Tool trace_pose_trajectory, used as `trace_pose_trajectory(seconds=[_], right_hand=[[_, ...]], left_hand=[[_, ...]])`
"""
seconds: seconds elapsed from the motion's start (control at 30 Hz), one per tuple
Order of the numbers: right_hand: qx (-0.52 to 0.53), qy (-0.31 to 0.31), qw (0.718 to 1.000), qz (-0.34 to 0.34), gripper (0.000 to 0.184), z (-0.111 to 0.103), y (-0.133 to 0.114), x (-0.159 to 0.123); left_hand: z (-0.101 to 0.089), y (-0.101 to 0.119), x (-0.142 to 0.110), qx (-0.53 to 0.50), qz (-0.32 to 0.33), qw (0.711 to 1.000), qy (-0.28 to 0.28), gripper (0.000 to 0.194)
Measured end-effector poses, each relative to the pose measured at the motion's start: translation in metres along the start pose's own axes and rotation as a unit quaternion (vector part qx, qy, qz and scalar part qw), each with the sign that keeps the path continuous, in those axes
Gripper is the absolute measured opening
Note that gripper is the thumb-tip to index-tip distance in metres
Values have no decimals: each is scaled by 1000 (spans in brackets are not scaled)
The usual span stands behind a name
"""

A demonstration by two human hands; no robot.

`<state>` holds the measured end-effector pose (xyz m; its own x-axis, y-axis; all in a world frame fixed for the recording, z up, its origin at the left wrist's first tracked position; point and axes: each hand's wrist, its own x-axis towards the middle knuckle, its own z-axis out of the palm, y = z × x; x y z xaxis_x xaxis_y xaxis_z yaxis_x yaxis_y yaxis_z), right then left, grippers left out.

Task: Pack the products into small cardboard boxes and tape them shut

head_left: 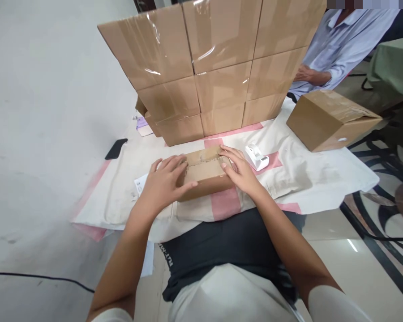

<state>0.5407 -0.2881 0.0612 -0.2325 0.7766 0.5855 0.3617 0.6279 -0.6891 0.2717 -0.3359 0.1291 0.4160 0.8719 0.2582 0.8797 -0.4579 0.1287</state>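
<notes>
A small brown cardboard box [204, 182] lies on the cloth-covered table in front of me, with a ragged edge along its top. My left hand [168, 176] grips its left end, thumb along the near side and fingers over the top. At the opposite end my right hand [238, 167] holds the box, thumb on top and fingers reaching to the far edge. Just right of that hand sits a white tape dispenser [257, 157]. A white printed paper [141, 183] is partly covered by my left hand.
Stacked, taped cartons [221, 67] form a wall behind the box. Another carton [332, 118] stands on the right, near a person in a light shirt [349, 44]. A black phone-like object [116, 149] lies left on the white-and-pink cloth [322, 188], beside the wall.
</notes>
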Motion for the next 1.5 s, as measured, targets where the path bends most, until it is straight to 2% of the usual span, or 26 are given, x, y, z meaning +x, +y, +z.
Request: trace_pose_trajectory(seconds=[0.07,0.1,0.2,0.27,0.33,0.4,0.53,0.67,0.8,0.97,1.07,1.23,1.5], right_hand=[[1,-20,1000,8,41,-10,3,-4],[-1,-11,1000,19,43,-19,9,-7],[-34,97,989,103,47,-55,39,-15],[-54,141,966,208,43,-82,61,-18],[-43,112,937,328,33,-105,77,-17],[-20,56,907,416,26,-118,83,-10],[-12,-20,858,513,27,-121,75,16],[-21,-59,811,581,34,-118,70,38],[-12,-63,779,623,29,-117,74,46],[-35,-81,764,640,31,-119,79,48],[-40,-99,764,637,34,-120,80,50],[-49,-98,780,616,38,-118,76,49],[-91,-100,774,618,45,-114,79,48]], left_hand=[[12,18,6,-5,17,1000,-16,71],[18,24,10,-10,17,1000,-20,73],[35,32,17,-22,6,1000,-12,72],[40,30,18,-30,5,1000,-7,71],[42,27,18,-32,6,999,0,72],[40,26,16,-26,6,1000,4,72],[35,30,15,3,-1,1000,-2,68],[34,32,15,22,-1,1000,-1,68],[35,31,16,23,-2,1000,2,68],[37,31,15,23,4,1000,14,68],[37,31,14,20,6,1000,19,67],[38,31,14,11,2,1000,28,67],[40,30,13,2,3,999,34,67]])
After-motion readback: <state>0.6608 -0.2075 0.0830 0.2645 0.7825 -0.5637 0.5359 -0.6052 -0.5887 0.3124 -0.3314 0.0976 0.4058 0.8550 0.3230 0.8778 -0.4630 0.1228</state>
